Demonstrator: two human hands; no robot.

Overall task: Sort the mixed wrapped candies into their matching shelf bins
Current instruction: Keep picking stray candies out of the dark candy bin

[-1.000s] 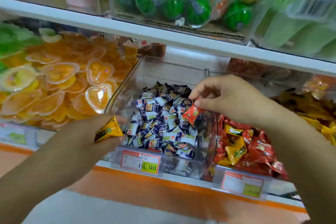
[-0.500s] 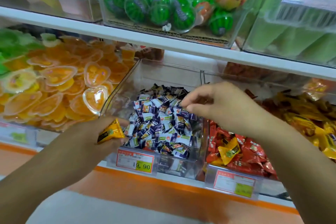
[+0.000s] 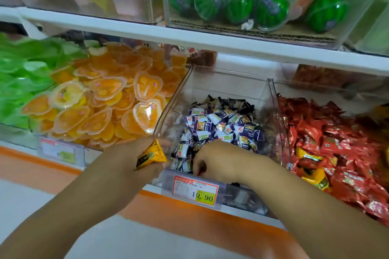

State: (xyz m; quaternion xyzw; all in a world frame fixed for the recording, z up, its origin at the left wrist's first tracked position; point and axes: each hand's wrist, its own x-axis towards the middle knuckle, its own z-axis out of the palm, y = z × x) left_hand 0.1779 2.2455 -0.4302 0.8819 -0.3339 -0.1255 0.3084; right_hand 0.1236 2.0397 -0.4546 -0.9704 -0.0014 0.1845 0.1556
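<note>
My left hand (image 3: 128, 164) grips a yellow wrapped candy (image 3: 152, 154) at the front left corner of the clear middle bin (image 3: 223, 82). That bin holds purple-and-white wrapped candies (image 3: 223, 126). My right hand (image 3: 223, 162) reaches down into the bin's front, its fingers curled among the candies. A bit of red wrapper (image 3: 201, 171) shows between the fingertips. The bin to the right is full of red wrapped candies (image 3: 332, 132), and a few yellow candies (image 3: 315, 178) are mixed in.
A price tag reading 19.90 (image 3: 195, 189) hangs on the middle bin's front. Orange heart-shaped jelly cups (image 3: 117, 99) fill the left bin, with green ones (image 3: 25, 73) beyond. The white shelf board (image 3: 147, 31) above carries a bin of watermelon-patterned balls (image 3: 237, 4).
My right hand, which held a red candy over the divider, has moved left and down into the middle bin's front. My left hand still holds the yellow candy. The view has moved closer.
</note>
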